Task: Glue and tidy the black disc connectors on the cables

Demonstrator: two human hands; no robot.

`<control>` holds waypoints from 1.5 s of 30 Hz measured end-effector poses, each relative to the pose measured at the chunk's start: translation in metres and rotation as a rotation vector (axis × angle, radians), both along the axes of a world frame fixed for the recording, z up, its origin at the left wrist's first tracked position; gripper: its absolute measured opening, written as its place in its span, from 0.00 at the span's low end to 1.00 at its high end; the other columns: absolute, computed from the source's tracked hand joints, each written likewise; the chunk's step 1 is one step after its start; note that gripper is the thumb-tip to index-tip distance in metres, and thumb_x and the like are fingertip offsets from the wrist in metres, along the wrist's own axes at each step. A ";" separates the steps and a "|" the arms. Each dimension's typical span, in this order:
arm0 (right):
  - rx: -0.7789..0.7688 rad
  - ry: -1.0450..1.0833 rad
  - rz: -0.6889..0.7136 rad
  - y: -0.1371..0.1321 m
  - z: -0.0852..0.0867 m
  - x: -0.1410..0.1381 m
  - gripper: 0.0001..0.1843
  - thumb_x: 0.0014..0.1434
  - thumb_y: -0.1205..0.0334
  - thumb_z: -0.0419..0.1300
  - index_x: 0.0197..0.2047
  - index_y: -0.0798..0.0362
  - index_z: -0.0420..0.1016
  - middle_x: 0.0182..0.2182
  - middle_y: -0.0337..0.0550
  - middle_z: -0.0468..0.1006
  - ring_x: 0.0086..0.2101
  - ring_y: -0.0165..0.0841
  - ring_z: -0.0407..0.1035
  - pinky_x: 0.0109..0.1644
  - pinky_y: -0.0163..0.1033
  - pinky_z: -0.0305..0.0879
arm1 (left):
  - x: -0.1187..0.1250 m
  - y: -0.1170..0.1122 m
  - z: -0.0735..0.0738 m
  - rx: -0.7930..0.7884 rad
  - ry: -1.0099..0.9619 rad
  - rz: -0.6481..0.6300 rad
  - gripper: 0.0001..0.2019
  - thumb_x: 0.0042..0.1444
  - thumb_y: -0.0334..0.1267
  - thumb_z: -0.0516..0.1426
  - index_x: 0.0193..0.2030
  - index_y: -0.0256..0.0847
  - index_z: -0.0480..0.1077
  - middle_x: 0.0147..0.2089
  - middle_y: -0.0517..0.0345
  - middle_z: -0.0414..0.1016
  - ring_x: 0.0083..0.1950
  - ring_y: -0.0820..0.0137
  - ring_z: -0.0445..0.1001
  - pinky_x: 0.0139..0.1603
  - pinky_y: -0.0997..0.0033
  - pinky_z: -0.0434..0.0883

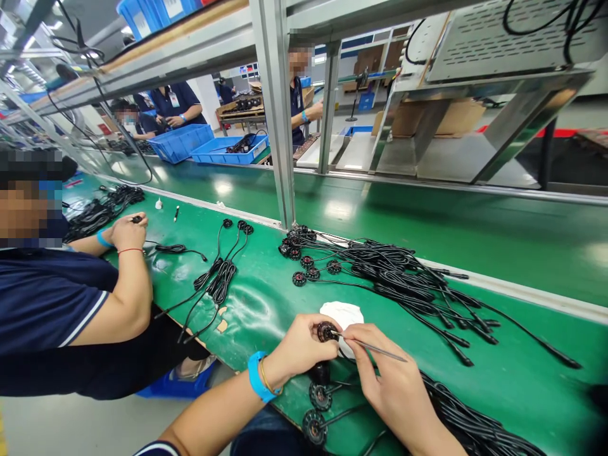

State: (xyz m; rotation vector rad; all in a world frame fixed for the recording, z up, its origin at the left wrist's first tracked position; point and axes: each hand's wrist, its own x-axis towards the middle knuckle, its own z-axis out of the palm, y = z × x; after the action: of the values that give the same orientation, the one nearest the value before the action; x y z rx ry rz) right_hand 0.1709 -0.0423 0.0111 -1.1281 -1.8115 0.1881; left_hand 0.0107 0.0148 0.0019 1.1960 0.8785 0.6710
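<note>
My left hand (301,347) pinches a small round black connector (327,331) between thumb and fingers, above the green bench. In my right hand (392,380) is a slim metal tool (380,349), like tweezers or a pick. Its tip meets the connector's face; the exact contact is too small to make out. Just behind both hands lies a crumpled white cloth (342,311). Below them, near the bench edge, are more round black cable ends (320,397), their cables running under my right forearm.
A pile of black coiled cables (389,263) lies ahead to the right. A few more cables (221,278) rest to the left. A co-worker (123,272) sits close at my left. A metal post (275,114) rises between bench and green conveyor (380,212); blue bins (183,142) stand beyond.
</note>
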 end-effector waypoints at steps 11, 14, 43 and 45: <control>-0.166 0.116 0.173 -0.001 -0.005 0.004 0.13 0.67 0.74 0.50 0.47 0.47 0.68 0.40 0.41 0.74 0.41 0.27 0.73 0.45 0.31 0.70 | -0.001 0.000 -0.002 0.008 0.008 -0.069 0.14 0.39 0.24 0.57 0.35 0.31 0.79 0.27 0.62 0.66 0.30 0.75 0.60 0.31 0.76 0.57; -0.253 0.084 0.221 -0.001 -0.010 0.008 0.14 0.67 0.74 0.49 0.48 0.46 0.67 0.42 0.41 0.73 0.42 0.27 0.71 0.46 0.32 0.69 | -0.001 0.001 -0.002 -0.002 0.015 -0.076 0.12 0.38 0.26 0.58 0.33 0.31 0.78 0.27 0.62 0.66 0.30 0.75 0.59 0.30 0.75 0.56; -0.195 0.201 0.036 -0.004 0.019 0.033 0.06 0.67 0.66 0.55 0.43 0.48 0.72 0.39 0.41 0.76 0.40 0.30 0.74 0.43 0.33 0.72 | -0.007 0.002 0.001 0.054 0.059 -0.107 0.15 0.40 0.27 0.60 0.39 0.33 0.76 0.28 0.63 0.63 0.28 0.77 0.56 0.27 0.75 0.54; -0.194 0.195 0.050 -0.004 0.017 0.029 0.06 0.67 0.67 0.55 0.43 0.48 0.72 0.38 0.41 0.77 0.40 0.30 0.74 0.44 0.33 0.72 | -0.007 0.002 0.002 0.045 0.054 -0.116 0.14 0.41 0.27 0.60 0.38 0.32 0.76 0.27 0.64 0.62 0.27 0.77 0.55 0.27 0.75 0.53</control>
State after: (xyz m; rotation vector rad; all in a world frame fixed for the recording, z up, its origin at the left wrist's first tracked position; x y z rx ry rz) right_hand 0.1996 -0.0463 0.0278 -1.1560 -1.6748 0.4952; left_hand 0.0041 0.0168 0.0034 1.3008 0.8356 0.5693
